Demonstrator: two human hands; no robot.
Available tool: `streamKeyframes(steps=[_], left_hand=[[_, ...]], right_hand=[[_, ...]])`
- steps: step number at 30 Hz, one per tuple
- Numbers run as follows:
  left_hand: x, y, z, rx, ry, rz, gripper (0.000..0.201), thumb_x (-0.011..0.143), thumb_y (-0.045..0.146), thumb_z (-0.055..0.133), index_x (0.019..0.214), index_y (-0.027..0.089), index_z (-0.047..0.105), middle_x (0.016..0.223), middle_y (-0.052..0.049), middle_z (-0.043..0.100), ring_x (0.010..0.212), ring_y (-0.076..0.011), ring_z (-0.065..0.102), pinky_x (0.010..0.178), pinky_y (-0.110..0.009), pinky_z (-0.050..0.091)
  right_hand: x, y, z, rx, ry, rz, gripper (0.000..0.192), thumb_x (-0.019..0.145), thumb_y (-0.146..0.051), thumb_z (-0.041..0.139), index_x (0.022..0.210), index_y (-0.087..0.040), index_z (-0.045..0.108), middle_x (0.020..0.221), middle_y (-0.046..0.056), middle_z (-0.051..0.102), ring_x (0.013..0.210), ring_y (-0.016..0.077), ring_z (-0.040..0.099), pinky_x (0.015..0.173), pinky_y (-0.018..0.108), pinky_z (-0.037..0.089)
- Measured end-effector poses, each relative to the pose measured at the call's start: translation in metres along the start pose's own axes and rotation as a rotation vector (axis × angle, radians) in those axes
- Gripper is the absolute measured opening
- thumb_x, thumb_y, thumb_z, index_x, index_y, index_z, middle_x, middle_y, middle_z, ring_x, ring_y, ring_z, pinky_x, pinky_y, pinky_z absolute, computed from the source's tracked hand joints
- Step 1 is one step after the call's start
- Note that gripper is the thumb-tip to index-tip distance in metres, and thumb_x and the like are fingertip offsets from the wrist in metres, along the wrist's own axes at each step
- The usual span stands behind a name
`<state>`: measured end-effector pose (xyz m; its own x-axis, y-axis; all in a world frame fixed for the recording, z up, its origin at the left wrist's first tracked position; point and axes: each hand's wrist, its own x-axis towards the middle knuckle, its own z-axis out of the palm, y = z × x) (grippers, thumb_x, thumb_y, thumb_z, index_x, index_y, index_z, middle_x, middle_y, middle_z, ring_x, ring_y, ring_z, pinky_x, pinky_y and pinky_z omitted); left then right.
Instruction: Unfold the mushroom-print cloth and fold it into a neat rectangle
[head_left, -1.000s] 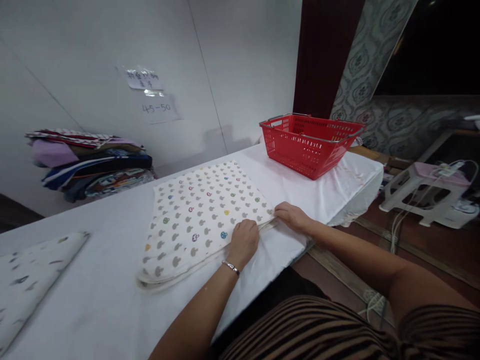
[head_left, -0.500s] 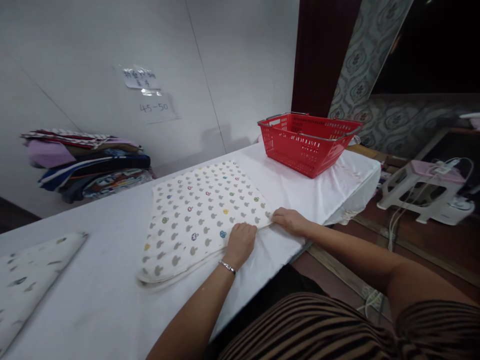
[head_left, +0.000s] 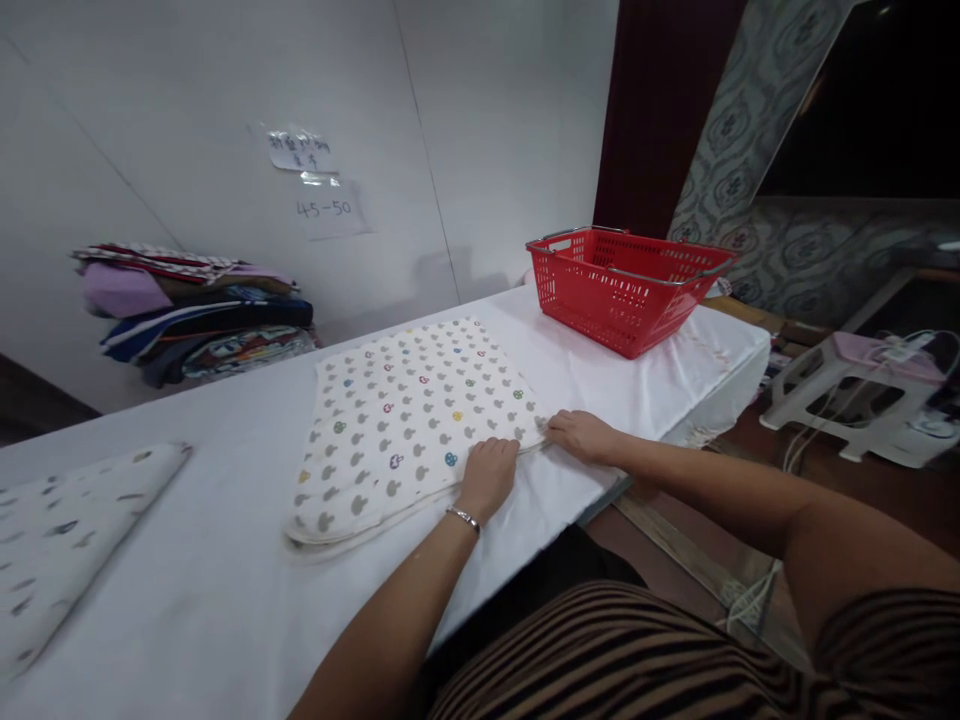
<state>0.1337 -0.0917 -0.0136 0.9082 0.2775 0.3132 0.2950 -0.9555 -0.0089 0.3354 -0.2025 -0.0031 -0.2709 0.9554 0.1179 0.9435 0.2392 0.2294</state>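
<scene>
Nearest to me, low in the frame, is the person's striped top, with both bare forearms reaching up and left onto the white-covered surface. The left hand, a thin bracelet at its wrist, lies knuckles-up with fingers curled onto the near edge of the folded spotted cloth, just right of centre; whether it pinches the layers or only presses them I cannot tell. The right hand lies flatter just beside it, fingertips touching the cloth's near right corner, with nothing gripped that I can see. The cloth itself sits in the middle of the frame, folded into a rough square, and a lower layer peeps out along its near left edge. To my eye the step is squaring and flattening that near edge, and it would go best with the corner pinned by the right hand while the left evens the layers, so the stray under-layer lines up and no crease gets trapped. At far left another patterned cloth lies apart. Further back, right of centre, stands a red basket. At upper left a stack of folded fabrics sits against the wall below taped paper notes.
</scene>
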Motion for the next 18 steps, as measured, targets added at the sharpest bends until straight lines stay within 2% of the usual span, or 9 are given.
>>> streamKeyframes(steps=[3, 7, 10, 13, 18], left_hand=[[0.003, 0.002, -0.001, -0.006, -0.008, -0.004, 0.015, 0.086, 0.013, 0.042, 0.095, 0.018, 0.054, 0.085, -0.004, 0.06, 0.085, -0.0193, 0.053, 0.073, -0.033, 0.038], [0.012, 0.009, 0.0, -0.007, -0.021, 0.015, 0.017, 0.085, 0.009, 0.041, 0.093, 0.018, 0.053, 0.086, -0.004, 0.059, 0.085, -0.0195, 0.052, 0.072, -0.032, 0.038], [0.02, 0.013, 0.004, -0.027, -0.037, 0.012, 0.019, 0.083, 0.007, 0.042, 0.093, 0.018, 0.053, 0.088, -0.004, 0.059, 0.087, -0.0193, 0.051, 0.072, -0.032, 0.039], [0.022, 0.013, 0.009, -0.028, -0.054, 0.015, 0.018, 0.082, 0.006, 0.042, 0.089, 0.017, 0.054, 0.087, -0.004, 0.059, 0.087, -0.0191, 0.051, 0.072, -0.032, 0.04], [0.015, 0.01, 0.008, -0.018, -0.048, -0.006, 0.017, 0.083, 0.008, 0.043, 0.089, 0.017, 0.056, 0.09, -0.004, 0.059, 0.088, -0.0194, 0.05, 0.074, -0.032, 0.041]], right_hand=[[0.003, 0.008, -0.002, -0.014, 0.012, -0.013, 0.024, 0.092, -0.017, 0.036, 0.083, -0.014, 0.058, 0.085, 0.008, 0.056, 0.077, 0.0179, 0.045, 0.066, 0.029, 0.035], [-0.004, 0.026, -0.009, 0.014, 0.045, 0.039, 0.02, 0.088, -0.013, 0.038, 0.086, -0.014, 0.058, 0.088, 0.009, 0.056, 0.081, 0.0183, 0.047, 0.069, 0.029, 0.036], [-0.015, 0.035, -0.007, 0.049, -0.011, 0.084, 0.019, 0.085, -0.011, 0.04, 0.085, -0.015, 0.058, 0.091, 0.009, 0.056, 0.082, 0.0179, 0.048, 0.069, 0.029, 0.036], [-0.023, 0.033, 0.002, 0.098, -0.053, 0.118, 0.017, 0.085, -0.011, 0.041, 0.086, -0.015, 0.058, 0.092, 0.008, 0.057, 0.082, 0.0168, 0.049, 0.07, 0.027, 0.037], [-0.026, 0.025, 0.008, 0.121, -0.021, 0.175, 0.018, 0.087, -0.011, 0.04, 0.088, -0.016, 0.057, 0.094, 0.008, 0.056, 0.084, 0.0171, 0.05, 0.07, 0.027, 0.037]])
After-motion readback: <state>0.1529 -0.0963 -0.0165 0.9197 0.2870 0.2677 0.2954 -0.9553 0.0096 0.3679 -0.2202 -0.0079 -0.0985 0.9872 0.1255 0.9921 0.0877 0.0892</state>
